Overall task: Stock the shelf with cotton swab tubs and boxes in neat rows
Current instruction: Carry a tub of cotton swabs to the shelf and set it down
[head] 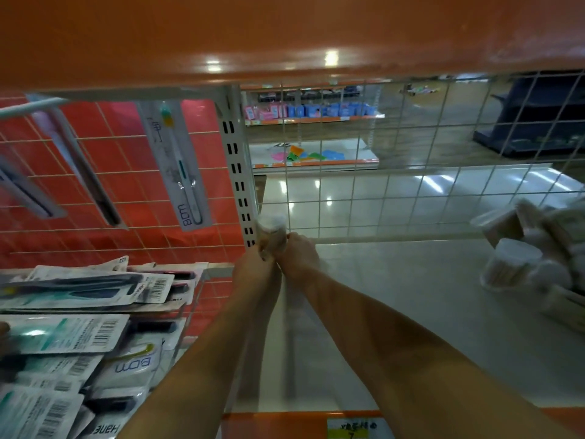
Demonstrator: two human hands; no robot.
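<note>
Both hands grip one swab tub against the wire grid, toothbrush packs piled left.

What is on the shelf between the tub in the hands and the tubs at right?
Nothing: in the head view, bare shelf separates the held tub from the pile.

Two hands, the left hand and right hand, are holding one cotton swab tub; at least two more tubs are lying blurred at right; four hanging toothbrush packs are showing.

Packaged toothbrushes beside wire grid
</note>
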